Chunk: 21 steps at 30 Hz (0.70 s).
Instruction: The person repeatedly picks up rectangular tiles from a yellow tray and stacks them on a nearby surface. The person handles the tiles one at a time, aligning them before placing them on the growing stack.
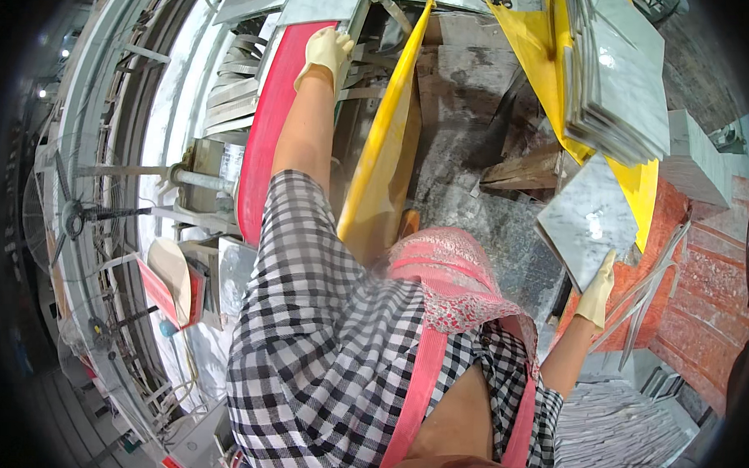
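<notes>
at the far left stands a fan (74, 218) with dark blades, and to its right a red-edged panel (154, 288) with a beige, rounded piece against it. further up, a stack of pale strips (233, 101) lies beside a long red belt (270, 160). the left hand (325, 55), in a cream glove, is at the far end of that belt, arm stretched out; its fingers are curled, and i cannot tell whether they pinch anything. just beyond it lies a grey-white slab (321, 3).

right of that arm a yellow panel (384, 148) slants upward, and near the middle is a dusty pink apron (452, 266) worn over a checked shirt (306, 314). farther right, a grey-veined marble tile (591, 215) is tilted, below a thick stack of similar tiles (623, 82) that stands against a yellow sheet (526, 37). the right hand (597, 293), gloved too, pinches the tile by its near right edge, one finger lying along that edge, the others partly hidden. at the far right are worn orange boards (702, 295), with a pile of thin pale pieces (619, 428) beneath.
</notes>
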### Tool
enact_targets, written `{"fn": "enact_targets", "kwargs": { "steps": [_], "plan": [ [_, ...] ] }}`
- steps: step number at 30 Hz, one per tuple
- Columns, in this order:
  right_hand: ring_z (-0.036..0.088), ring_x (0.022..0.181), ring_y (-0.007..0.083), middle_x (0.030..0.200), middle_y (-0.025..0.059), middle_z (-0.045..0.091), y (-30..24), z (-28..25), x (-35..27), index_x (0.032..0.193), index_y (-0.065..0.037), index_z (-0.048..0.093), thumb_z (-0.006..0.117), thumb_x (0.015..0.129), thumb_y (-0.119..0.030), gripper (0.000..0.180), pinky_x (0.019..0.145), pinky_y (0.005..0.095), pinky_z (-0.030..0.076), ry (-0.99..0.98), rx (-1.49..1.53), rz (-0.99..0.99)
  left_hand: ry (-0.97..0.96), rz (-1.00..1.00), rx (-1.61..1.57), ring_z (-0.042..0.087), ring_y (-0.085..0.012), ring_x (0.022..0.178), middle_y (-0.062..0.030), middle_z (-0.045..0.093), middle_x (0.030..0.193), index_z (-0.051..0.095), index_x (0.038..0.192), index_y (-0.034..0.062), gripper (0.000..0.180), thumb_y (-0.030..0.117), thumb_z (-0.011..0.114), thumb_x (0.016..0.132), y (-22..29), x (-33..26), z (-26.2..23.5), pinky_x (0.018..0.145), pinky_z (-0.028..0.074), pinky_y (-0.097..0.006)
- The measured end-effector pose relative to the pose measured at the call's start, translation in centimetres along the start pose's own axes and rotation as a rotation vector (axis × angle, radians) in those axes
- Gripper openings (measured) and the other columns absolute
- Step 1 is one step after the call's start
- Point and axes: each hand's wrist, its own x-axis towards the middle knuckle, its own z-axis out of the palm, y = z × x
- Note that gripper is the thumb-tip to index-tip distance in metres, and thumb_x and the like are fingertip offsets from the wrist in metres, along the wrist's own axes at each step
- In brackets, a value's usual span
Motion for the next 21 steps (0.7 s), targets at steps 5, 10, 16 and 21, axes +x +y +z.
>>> {"fn": "enact_targets", "kwargs": {
  "steps": [5, 10, 16, 21],
  "plan": [
    [0.066, 0.108, 0.0236, 0.129, 0.0168, 0.064, -0.7, 0.0, -0.4, 0.136, 0.010, 0.054, 0.052, 0.101, -0.056, 0.075, 0.094, 0.0319, 0.052, 0.014, -0.041, 0.058, -0.275, 0.611, 2.318, 0.066, -0.0368, 0.106, -0.0261, 0.058, 0.120, 0.042, 0.124, -0.0121, 0.033, 0.015, 0.044, 0.105, -1.1, 7.8, 2.0, 0.085, 0.063, -0.048],
    [0.064, 0.112, 0.0242, 0.130, 0.0164, 0.064, -0.6, -0.8, -0.3, 0.137, 0.009, 0.054, 0.053, 0.100, -0.057, 0.075, 0.098, 0.0335, 0.050, 0.083, -0.131, 0.091, -0.151, 0.958, 2.282, 0.068, -0.0208, 0.079, -0.0124, 0.068, 0.086, 0.059, 0.099, 0.0087, 0.022, 0.030, 0.053, 0.097, -1.5, 11.4, 2.1, 0.065, 0.051, -0.036],
    [0.065, 0.111, 0.0240, 0.129, 0.0153, 0.065, 0.1, -0.9, 0.6, 0.136, 0.008, 0.055, 0.055, 0.100, -0.055, 0.072, 0.096, 0.0336, 0.051, 0.085, -0.016, 0.044, -0.116, 1.229, 2.502, 0.059, -0.0233, 0.085, -0.0086, 0.064, 0.100, 0.065, 0.105, 0.0092, 0.041, 0.046, 0.055, 0.091, -0.3, 12.6, 2.6, 0.069, 0.047, -0.041],
    [0.062, 0.120, 0.0243, 0.138, 0.0164, 0.060, 0.3, -1.7, 2.2, 0.143, 0.006, 0.050, 0.054, 0.101, -0.053, 0.073, 0.103, 0.0341, 0.047, 0.174, -0.056, 0.131, -0.150, 0.736, 2.814, 0.035, -0.0178, 0.049, 0.0018, 0.039, 0.060, 0.061, 0.086, 0.0106, 0.046, 0.054, 0.048, 0.095, -3.5, 12.4, 4.7, 0.050, 0.033, -0.035]
  ]
}}
